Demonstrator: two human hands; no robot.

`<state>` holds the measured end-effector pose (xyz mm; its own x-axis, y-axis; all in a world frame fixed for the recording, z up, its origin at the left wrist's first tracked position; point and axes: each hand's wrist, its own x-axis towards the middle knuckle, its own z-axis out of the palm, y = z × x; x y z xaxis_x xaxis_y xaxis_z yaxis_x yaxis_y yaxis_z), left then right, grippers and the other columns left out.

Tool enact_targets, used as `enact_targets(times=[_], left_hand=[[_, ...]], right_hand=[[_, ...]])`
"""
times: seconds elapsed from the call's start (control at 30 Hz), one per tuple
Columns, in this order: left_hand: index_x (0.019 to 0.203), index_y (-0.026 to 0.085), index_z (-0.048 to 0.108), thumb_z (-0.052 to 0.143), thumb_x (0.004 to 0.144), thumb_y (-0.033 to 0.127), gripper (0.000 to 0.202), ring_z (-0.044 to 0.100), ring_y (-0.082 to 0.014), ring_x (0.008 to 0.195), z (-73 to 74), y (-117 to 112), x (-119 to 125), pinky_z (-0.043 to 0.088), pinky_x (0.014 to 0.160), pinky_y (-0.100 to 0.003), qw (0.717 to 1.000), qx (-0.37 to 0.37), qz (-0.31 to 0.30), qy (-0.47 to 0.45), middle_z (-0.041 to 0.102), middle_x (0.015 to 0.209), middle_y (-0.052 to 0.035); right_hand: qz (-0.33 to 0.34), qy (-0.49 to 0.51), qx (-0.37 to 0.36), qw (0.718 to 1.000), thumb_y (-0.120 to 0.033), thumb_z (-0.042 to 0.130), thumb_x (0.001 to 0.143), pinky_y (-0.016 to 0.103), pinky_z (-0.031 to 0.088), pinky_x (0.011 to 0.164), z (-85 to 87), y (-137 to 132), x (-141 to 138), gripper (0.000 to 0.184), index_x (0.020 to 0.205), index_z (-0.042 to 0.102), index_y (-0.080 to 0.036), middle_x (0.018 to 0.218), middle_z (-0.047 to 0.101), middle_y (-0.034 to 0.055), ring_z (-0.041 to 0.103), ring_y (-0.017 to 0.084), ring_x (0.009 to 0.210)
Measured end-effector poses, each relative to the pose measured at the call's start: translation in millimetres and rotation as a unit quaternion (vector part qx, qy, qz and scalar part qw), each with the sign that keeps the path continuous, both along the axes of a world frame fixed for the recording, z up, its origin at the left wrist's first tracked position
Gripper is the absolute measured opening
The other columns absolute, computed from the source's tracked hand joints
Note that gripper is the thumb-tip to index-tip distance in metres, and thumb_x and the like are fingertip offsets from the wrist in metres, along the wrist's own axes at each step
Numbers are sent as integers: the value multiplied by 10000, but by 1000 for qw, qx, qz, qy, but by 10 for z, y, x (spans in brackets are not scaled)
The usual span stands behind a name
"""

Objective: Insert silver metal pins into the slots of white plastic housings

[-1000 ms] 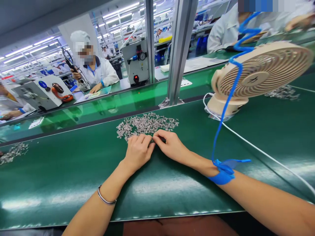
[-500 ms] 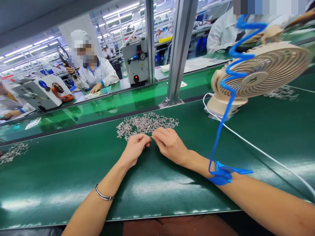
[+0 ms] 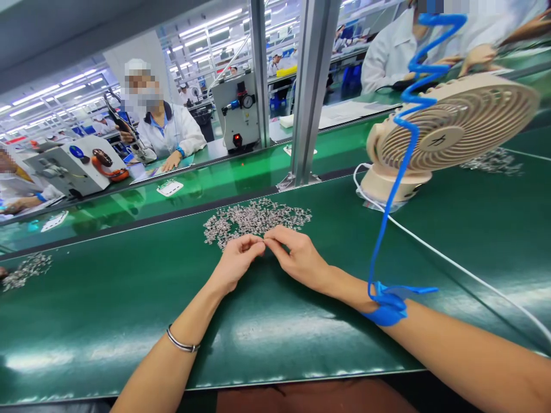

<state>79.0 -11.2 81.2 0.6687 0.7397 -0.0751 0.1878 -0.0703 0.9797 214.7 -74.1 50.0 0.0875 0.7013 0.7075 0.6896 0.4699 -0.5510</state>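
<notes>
My left hand (image 3: 238, 260) and my right hand (image 3: 297, 252) meet fingertip to fingertip over the near edge of a pile of small metal parts (image 3: 253, 217). Thumb and fingers of each hand are pinched together. Whatever lies between the fingertips is too small to make out. The pile spreads over the green work surface (image 3: 267, 338) just beyond my hands. A blue wrist strap (image 3: 387, 304) with a coiled blue cord (image 3: 402, 178) circles my right wrist. On my left forearm sits a silver bracelet (image 3: 181, 339).
A beige fan (image 3: 447, 132) with a white cable (image 3: 456, 252) stands to the right. Behind it lies another heap of parts (image 3: 495, 162); one more (image 3: 28, 271) is at far left. A metal post (image 3: 312, 92) rises beyond the pile. Across the green conveyor (image 3: 224, 180) sits a co-worker (image 3: 172, 126).
My hands stay nearly in place, their fingertips drawn together and the left thumb now extended toward the right fingers. A white plate has appeared on the conveyor at centre left.
</notes>
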Motion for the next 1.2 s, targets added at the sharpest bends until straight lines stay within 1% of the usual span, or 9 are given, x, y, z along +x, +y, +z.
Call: enact_targets(times=[0.17,0.3,0.37,0.53,0.6,0.8,0.93,1.07,1.2], left_hand=[[723,154,629,572,699,333,190,436,-108,601,-53,7,-9,323,576,-232,993,117,-15,11,554,659,7],[730,164,653,540,752,288,169,390,-96,521,-54,-34,-13,298,517,-231,977,211,3,28,532,586,24],[818,177,667,517,786,262,175,437,-103,557,-59,-54,-14,335,537,-230,965,259,23,24,591,676,11],[909,183,655,497,824,196,180,554,-156,843,-136,-52,-21,418,758,-285,922,380,67,9,629,897,-38],[910,181,654,502,829,184,172,554,-170,916,-184,-39,-25,406,827,-317,904,420,77,13,616,952,-53],[975,168,632,483,846,179,197,533,-202,971,-266,-44,-39,392,842,-352,853,514,81,36,573,1062,-93],[1000,154,611,438,868,180,220,538,-217,914,-255,-71,-49,381,799,-361,833,546,61,64,604,997,-89],[894,158,614,415,881,208,206,533,-210,800,-246,-81,-53,374,744,-359,833,543,62,89,625,902,-79],[873,166,605,409,867,195,198,538,-195,802,-234,-70,-45,378,759,-342,859,502,62,85,624,868,-68]], right_hand=[[28,-20,-21,999,-156,400,887,271,397,631,11,-18,0,207,784,579,-156,720,548,42,495,139,678],[46,131,-104,985,-276,466,849,272,403,637,73,-22,-36,180,825,599,-157,752,581,40,508,135,675],[73,247,-180,949,-376,475,826,263,403,623,121,-24,-61,252,806,600,-157,748,588,34,509,129,666],[126,470,-339,805,-502,614,641,228,369,592,214,-38,-101,360,651,576,-144,656,573,17,497,94,607],[128,497,-359,780,-480,667,569,222,355,585,225,-35,-98,357,625,575,-140,626,571,10,481,79,579],[125,503,-358,777,-403,681,526,216,315,546,232,-21,-86,299,560,529,-148,543,528,-20,434,62,526],[114,495,-352,787,-382,682,518,217,279,519,234,-26,-87,296,523,498,-151,503,498,-34,399,53,499],[102,485,-339,799,-384,681,528,221,266,516,202,-10,-82,296,528,499,-151,491,497,-36,388,52,492],[108,480,-334,804,-387,681,546,220,277,525,181,5,-84,290,567,525,-145,511,507,-30,398,56,503]])
